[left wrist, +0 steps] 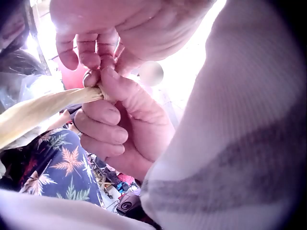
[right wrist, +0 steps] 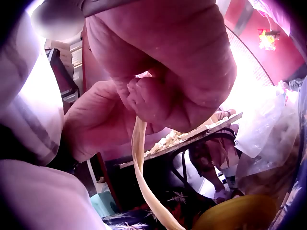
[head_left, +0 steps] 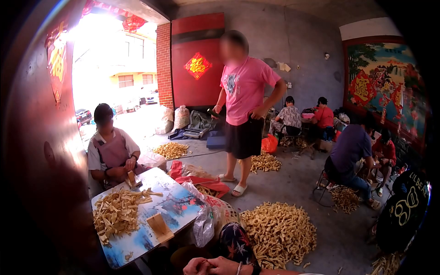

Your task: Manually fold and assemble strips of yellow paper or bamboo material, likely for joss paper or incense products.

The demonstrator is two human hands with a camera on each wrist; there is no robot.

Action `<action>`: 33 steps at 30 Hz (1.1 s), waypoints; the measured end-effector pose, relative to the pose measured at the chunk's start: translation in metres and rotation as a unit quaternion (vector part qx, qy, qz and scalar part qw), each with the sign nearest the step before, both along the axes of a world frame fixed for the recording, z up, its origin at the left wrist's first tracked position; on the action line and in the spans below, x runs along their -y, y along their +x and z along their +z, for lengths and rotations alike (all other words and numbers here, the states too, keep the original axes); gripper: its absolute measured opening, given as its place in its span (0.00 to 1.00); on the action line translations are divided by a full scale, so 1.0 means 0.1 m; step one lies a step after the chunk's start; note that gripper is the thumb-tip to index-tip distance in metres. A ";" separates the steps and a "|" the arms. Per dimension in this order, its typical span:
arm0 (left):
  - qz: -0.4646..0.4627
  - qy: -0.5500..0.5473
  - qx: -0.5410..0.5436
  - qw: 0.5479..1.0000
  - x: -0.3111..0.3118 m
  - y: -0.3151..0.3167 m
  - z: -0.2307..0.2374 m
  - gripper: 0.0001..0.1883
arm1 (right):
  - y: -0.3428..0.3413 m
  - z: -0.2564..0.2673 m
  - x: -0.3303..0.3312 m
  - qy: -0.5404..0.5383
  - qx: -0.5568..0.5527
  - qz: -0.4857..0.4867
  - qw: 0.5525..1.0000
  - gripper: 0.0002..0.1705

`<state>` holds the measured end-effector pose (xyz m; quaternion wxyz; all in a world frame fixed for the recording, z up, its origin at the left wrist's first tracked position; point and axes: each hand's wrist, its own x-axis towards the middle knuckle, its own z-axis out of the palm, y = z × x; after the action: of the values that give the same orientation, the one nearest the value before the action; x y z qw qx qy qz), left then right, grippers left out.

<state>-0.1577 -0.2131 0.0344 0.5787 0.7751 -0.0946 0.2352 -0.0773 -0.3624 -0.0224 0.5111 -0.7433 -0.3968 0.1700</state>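
Note:
At the bottom edge of the head view, my left hand (head_left: 196, 266) and right hand (head_left: 223, 266) meet over the lap. A long, flat, pale yellow strip (left wrist: 45, 109) comes out from between them, its near end bunched at the fingertips. In the left wrist view the right hand (left wrist: 127, 115) pinches that end between thumb and curled index finger. From above, the left hand (left wrist: 115, 40) bends its fingers to the same end; its own pinch is partly hidden. Seen from the right wrist, the strip (right wrist: 139, 165) hangs down below both hands.
Beside me stands a painted table (head_left: 172, 195) with a heap of pale strips (head_left: 120, 208) and a wooden block (head_left: 160, 228). A seated person (head_left: 112, 153) works there. A large pile of knotted pieces (head_left: 279, 231) lies right. A person in pink (head_left: 247, 87) stands ahead; others sit behind.

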 end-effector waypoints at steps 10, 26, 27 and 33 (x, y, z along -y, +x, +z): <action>0.014 0.017 0.024 0.999 -0.02 -0.01 0.03 0.03 | -0.01 -0.06 -0.04 -0.025 0.009 0.016 1.000 0.15; -0.022 -0.068 -0.154 0.985 -0.17 0.22 0.24 0.07 | 0.33 0.89 -0.04 0.079 -0.070 -0.103 0.989 0.12; -0.026 -0.068 -0.156 0.985 -0.20 0.21 0.24 0.07 | 0.35 0.86 -0.04 0.095 -0.037 -0.097 0.990 0.12; -0.037 -0.097 -0.213 0.971 -0.37 0.13 0.06 0.10 | 0.39 0.87 -0.02 0.088 -0.257 -0.075 0.960 0.09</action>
<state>-0.1452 -0.1759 0.0405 0.6661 0.7437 0.0256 0.0508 -0.0383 -0.3606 0.0647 0.6706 -0.6540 -0.2092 0.2807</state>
